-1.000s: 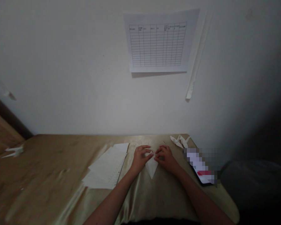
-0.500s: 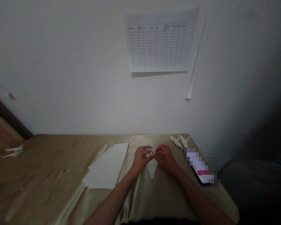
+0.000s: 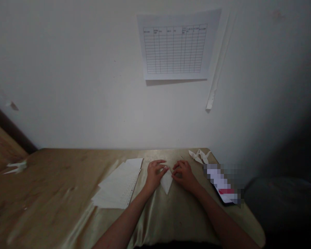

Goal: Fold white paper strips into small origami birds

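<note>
Head view: one folded paper (image 3: 167,184), white, kite-shaped, lying between the two hands on a table covered in satiny tan cloth (image 3: 168,221), its narrow point towards the wearer. Handling, as judged: very light, thin, crisp along the creases but soft enough to crumple or tear; apt to slide on the smooth cloth. Best hold: a light pinch at the layered upper edges or side corners, the narrow tip left unbent. Left hand (image 3: 154,175): thumb and forefinger brought together on the paper's upper left part, other fingers curled beyond. Right hand (image 3: 184,176): fingers bent, tips at the paper's right corner; whether they grip it or merely rest beside it cannot be told. Hands apart from each other, the paper bridging the gap. Left of the left hand: fanned loose sheets (image 3: 115,186), punched along one edge. Beyond the right hand, to its right: a twisted white paper piece (image 3: 200,156); nearer the wearer, beside the right forearm, a phone (image 3: 224,197), screen partly pixelated. Above and beyond both hands: a printed table sheet (image 3: 175,52) on the wall.
</note>
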Tool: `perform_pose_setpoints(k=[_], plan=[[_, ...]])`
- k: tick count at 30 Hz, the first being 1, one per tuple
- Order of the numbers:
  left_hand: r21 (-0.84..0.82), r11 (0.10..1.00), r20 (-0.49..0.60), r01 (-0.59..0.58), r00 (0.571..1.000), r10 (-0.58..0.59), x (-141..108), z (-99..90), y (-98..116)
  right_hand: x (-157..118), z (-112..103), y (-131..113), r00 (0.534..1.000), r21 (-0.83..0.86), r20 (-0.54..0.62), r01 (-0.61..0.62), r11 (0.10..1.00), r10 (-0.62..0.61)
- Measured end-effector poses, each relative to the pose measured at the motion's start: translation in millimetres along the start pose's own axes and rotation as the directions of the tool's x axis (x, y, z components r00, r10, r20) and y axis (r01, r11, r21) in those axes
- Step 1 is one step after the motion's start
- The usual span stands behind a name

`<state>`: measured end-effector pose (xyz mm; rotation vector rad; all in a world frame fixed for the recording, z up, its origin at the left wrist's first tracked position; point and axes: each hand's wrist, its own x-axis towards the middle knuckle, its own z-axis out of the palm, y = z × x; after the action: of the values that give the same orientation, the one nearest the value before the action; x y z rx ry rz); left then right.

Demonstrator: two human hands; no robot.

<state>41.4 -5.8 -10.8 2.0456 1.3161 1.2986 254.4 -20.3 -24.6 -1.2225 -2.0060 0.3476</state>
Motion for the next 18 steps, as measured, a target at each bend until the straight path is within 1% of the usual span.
perform_pose_setpoints(k=[8, 12, 18], plan=[[-0.026, 1.0, -0.062, 0.015, 0.998, -0.017, -0.8, -2.7, 3.2, -0.4, -2.7, -4.1, 0.999, 0.007, 0.042, 0.031, 0.999, -0.032], [-0.053, 0.998, -0.083, 0.02, 0.996, -0.024, 0.8, -3.3, 1.8, 0.0, -3.4, -5.1, 0.999, -0.007, 0.031, 0.017, 1.0, -0.017], [-0.036, 0.999, -0.056, 0.002, 0.998, -0.004, 3.2, -3.4, -2.8, -0.4, -2.9, -2.7, 1.0, -0.045, 0.005, 0.005, 0.999, -0.005]])
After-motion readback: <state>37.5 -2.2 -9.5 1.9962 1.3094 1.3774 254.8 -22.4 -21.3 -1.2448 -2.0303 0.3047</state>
